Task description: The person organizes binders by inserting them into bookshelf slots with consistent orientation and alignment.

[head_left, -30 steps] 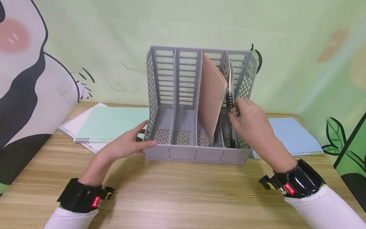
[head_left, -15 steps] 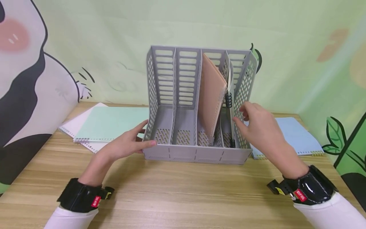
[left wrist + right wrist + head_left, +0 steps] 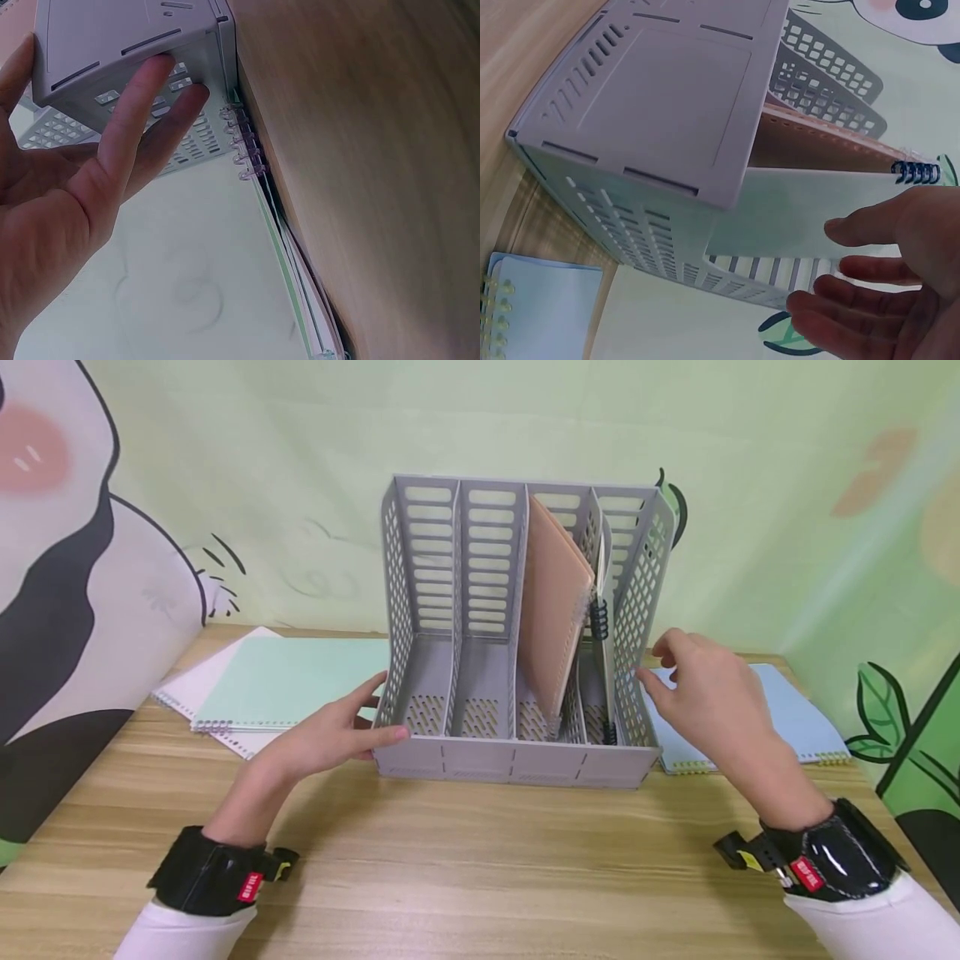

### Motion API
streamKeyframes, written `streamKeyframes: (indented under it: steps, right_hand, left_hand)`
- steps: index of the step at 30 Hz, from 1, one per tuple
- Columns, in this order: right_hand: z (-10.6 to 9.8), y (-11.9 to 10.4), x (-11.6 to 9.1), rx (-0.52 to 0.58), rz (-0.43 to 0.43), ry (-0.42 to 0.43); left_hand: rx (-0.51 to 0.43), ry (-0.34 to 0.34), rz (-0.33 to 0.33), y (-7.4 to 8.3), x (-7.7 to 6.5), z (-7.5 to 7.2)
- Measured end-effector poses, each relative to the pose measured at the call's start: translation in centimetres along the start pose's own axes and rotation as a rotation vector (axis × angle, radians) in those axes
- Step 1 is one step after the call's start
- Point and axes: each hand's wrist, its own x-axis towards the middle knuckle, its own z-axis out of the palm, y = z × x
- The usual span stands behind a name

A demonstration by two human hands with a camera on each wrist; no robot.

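Note:
A grey file organizer (image 3: 480, 762) with several upright compartments stands in the middle of the table. Its third compartment from the left holds a pinkish-brown spiral notebook (image 3: 553, 610). In the rightmost one stands a thin notebook with black rings (image 3: 599, 619); its pale cover (image 3: 802, 206) faces the right wrist camera. My left hand (image 3: 322, 739) rests against the organizer's lower left corner, thumb over the front lip, straight fingers along the outer side wall. My right hand (image 3: 712, 693), fingers loosely bent and holding nothing, hovers just outside the right wall.
Left of the organizer, a mint-green spiral notebook (image 3: 300, 677) lies on top of a white one (image 3: 180, 689). Blue spiral notebooks (image 3: 795, 710) lie to the right, partly behind my right hand. A printed cloth backdrop (image 3: 300, 460) hangs behind the wooden table (image 3: 480, 868).
My right hand has let go of the black-ringed notebook and moved right, out past the organizer's right wall. My left hand stays at the left corner.

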Motion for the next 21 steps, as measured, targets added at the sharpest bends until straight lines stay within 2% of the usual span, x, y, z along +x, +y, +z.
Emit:
streamKeyframes:
  steps: [7, 13, 21]
  right_hand:
    - [-0.2, 1.0, -0.4, -0.030, 0.074, -0.101]
    - [-0.1, 2.0, -0.9, -0.049, 0.087, -0.187]
    - [0.4, 3.2, -1.5, -0.066, 0.111, -0.369]
  left_hand:
    - [0.004, 0.000, -0.001, -0.1, -0.1, -0.1]
    - [0.007, 0.001, -0.005, -0.1, 0.0, -0.1]
    - [0.006, 0.001, -0.006, -0.2, 0.0, -0.1]
